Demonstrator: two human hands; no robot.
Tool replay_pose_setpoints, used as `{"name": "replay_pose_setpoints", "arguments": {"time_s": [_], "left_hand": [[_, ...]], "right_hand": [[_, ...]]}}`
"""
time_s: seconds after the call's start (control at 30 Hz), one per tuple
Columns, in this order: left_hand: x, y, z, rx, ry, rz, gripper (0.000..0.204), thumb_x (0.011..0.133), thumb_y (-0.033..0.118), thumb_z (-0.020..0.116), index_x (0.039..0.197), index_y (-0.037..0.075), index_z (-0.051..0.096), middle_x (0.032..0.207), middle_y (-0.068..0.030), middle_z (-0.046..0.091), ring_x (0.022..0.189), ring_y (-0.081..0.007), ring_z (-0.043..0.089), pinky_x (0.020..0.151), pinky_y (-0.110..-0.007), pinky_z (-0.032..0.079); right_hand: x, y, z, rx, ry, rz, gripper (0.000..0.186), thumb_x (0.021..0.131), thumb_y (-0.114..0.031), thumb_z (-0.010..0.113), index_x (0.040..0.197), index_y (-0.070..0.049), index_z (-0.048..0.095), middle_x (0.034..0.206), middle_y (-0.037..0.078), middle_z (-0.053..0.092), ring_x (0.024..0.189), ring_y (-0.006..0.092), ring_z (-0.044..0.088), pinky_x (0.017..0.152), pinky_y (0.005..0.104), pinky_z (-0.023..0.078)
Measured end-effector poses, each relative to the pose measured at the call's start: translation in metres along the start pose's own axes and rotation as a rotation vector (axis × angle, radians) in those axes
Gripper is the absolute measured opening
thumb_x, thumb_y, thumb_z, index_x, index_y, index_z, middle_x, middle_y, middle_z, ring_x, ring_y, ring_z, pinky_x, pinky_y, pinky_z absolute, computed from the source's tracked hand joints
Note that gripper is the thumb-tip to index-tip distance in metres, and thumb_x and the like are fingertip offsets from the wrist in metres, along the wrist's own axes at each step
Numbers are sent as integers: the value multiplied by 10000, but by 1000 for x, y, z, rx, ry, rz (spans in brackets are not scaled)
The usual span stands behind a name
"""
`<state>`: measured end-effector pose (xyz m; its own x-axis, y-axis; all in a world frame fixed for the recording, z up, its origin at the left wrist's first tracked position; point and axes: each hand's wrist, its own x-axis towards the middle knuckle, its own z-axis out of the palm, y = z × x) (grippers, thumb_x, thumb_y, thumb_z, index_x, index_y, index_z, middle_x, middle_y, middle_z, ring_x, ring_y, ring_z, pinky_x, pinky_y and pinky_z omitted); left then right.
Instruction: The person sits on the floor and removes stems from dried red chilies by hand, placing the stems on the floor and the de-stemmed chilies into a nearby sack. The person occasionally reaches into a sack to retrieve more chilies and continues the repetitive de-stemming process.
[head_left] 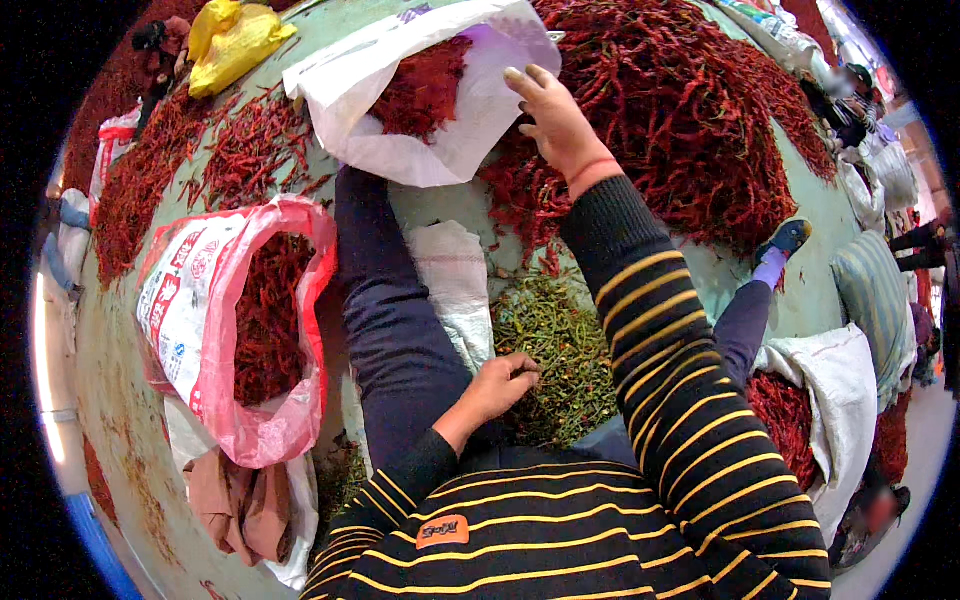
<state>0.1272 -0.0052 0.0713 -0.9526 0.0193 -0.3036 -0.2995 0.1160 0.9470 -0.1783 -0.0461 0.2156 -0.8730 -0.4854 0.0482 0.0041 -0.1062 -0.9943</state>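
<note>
Hands sorted dried red chillies on the floor.

The right hand [556, 120], fingers spread wide, reached over the big chilli heap [690, 130] beside the white bag [470, 110]. The left hand [500, 385], curled shut, lay on the green stem pile [560, 345]; what it pinched stayed hidden.

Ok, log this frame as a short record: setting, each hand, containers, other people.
setting: person seated on floor amid dried red chili heap
left hand: curled by green stem pile
right hand: at rim of white bag holding chilies
containers: pink-rimmed sack of chilies, left
other people: seated figure, far right
</note>
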Motion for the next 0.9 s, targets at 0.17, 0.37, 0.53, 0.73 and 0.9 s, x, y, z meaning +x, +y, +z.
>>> {"name": "replay_pose_setpoints", "arguments": {"time_s": [0.17,0.37,0.53,0.73,0.9], "left_hand": [[12,17,-41,275,-149,204,206,817,187,571,948,34,612,838,-122,643,767,-243,627,687,-329,481],[40,-3,-44,49,125,71,224,814,213,577,934,27,615,879,-127,642,807,-237,616,721,-323,469],[47,-3,-42,140,143,27,233,816,229,576,928,29,620,868,-134,641,805,-243,614,724,-329,468],[72,10,-23,-14,191,90,277,833,227,565,970,-9,608,896,-123,626,826,-197,573,745,-320,452],[64,-32,-25,-427,151,6,295,905,265,470,1032,11,548,940,-35,552,742,-107,513,593,-269,445]], "right_hand": [[-60,110,-95,-284,160,56,297,782,-227,639,957,13,646,882,99,654,816,161,597,729,296,459],[-146,213,-122,-1033,147,220,380,723,-368,658,844,-7,657,862,211,630,790,365,603,716,407,483],[-149,199,-102,-1254,128,342,346,721,-276,602,867,36,625,886,256,594,837,402,581,706,461,470],[-201,194,-141,-1700,-171,-149,201,754,-155,542,851,-9,640,797,210,613,708,361,585,633,429,470],[-253,117,-42,-862,-6,188,235,820,-234,520,908,-25,581,854,184,590,808,372,566,702,446,458]]}}
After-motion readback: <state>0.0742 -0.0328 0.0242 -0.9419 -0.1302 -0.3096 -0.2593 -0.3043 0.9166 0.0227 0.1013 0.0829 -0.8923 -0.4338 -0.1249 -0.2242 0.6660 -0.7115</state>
